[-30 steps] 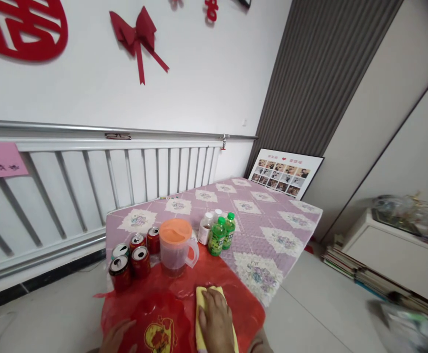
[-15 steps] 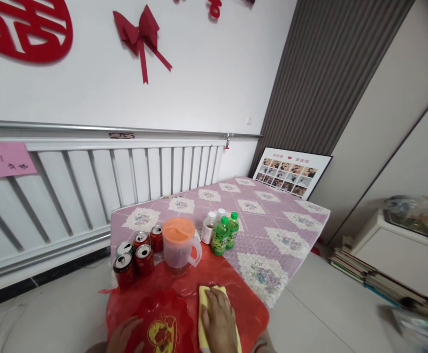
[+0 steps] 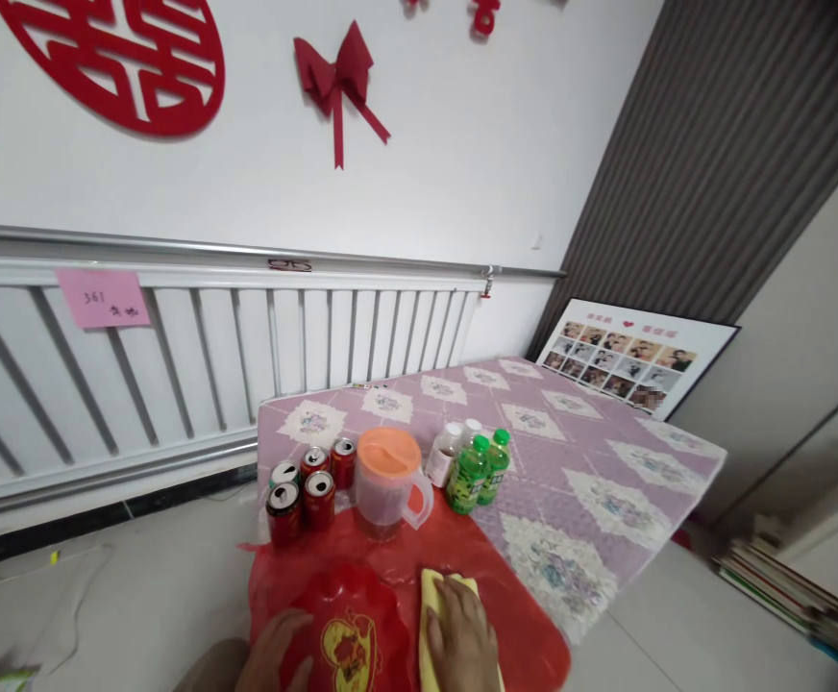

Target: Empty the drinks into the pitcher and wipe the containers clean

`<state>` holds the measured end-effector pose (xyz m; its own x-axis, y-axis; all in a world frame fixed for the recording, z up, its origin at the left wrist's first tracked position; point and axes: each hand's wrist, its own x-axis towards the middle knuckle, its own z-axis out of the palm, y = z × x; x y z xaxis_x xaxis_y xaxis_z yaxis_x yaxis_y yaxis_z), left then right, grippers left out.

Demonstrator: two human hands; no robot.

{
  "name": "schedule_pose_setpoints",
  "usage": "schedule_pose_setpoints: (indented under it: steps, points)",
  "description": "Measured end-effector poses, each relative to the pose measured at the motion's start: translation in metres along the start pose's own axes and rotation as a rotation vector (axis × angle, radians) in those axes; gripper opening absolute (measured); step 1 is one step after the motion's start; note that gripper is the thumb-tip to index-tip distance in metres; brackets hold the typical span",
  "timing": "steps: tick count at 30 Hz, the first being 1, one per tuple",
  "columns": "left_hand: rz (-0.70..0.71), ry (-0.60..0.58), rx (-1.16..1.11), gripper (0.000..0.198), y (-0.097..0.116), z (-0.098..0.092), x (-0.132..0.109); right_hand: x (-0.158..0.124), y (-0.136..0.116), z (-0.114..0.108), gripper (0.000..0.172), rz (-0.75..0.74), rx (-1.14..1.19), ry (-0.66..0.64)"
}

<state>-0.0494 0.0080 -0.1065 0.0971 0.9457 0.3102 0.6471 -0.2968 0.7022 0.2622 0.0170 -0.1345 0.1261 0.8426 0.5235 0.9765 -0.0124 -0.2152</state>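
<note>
A red scalloped plate (image 3: pixel 390 601) with a yellow and red printed design lies at the table's near end. My left hand (image 3: pixel 275 649) rests at its left rim, fingers stretched and thumb apart. To the right of the plate, my right hand (image 3: pixel 462 630) presses down on a folded yellow cloth (image 3: pixel 430 601), fingers close together over it. Cloth and hand are on a red plastic sheet (image 3: pixel 516 615). Beyond the plate stands a clear pitcher (image 3: pixel 382 495) with an orange lid and a little liquid at its bottom.
Several opened drink cans (image 3: pixel 319 502) stand left of the pitcher. To its right are green-capped bottles (image 3: pixel 469 476) and white-capped bottles (image 3: pixel 442 457). A purple patterned tablecloth (image 3: pixel 534 461) covers the table. Behind are a white radiator (image 3: pixel 238 356) and a photo board (image 3: pixel 606 356).
The camera view has turned left, so the scene sits further right. My right hand stays on the yellow cloth, and my left hand stays at the plate's left rim.
</note>
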Motion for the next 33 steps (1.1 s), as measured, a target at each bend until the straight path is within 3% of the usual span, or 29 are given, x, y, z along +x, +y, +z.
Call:
schedule_pose_setpoints:
  steps: [4,8,15,20,24,29,33]
  points:
    - [0.068,-0.010,0.039,0.033,-0.018,0.010,-0.001,0.001,0.006,0.005,0.039,-0.016,-0.012,0.008]
    - [0.023,-0.055,0.040,0.036,-0.024,0.015,-0.002,0.002,0.010,0.009,0.041,-0.026,-0.006,-0.004]
    - [-0.106,-0.026,0.094,0.042,-0.003,-0.001,-0.004,0.004,0.001,0.000,0.040,0.013,0.053,-0.040]
    - [-0.201,-0.124,0.117,0.051,0.014,-0.017,-0.006,0.008,-0.004,-0.010,0.042,0.032,0.148,-0.082]
    - [-0.166,-0.185,0.098,0.069,0.008,-0.013,-0.017,0.013,-0.004,-0.022,0.043,0.073,0.241,-0.131]
    - [-0.065,-0.268,0.079,0.089,-0.010,-0.004,-0.035,0.008,-0.033,-0.050,0.048,0.047,0.128,-0.220]
    - [-0.067,-0.314,0.116,0.083,-0.020,0.004,-0.045,-0.007,-0.068,-0.055,0.049,0.007,0.019,-0.439]
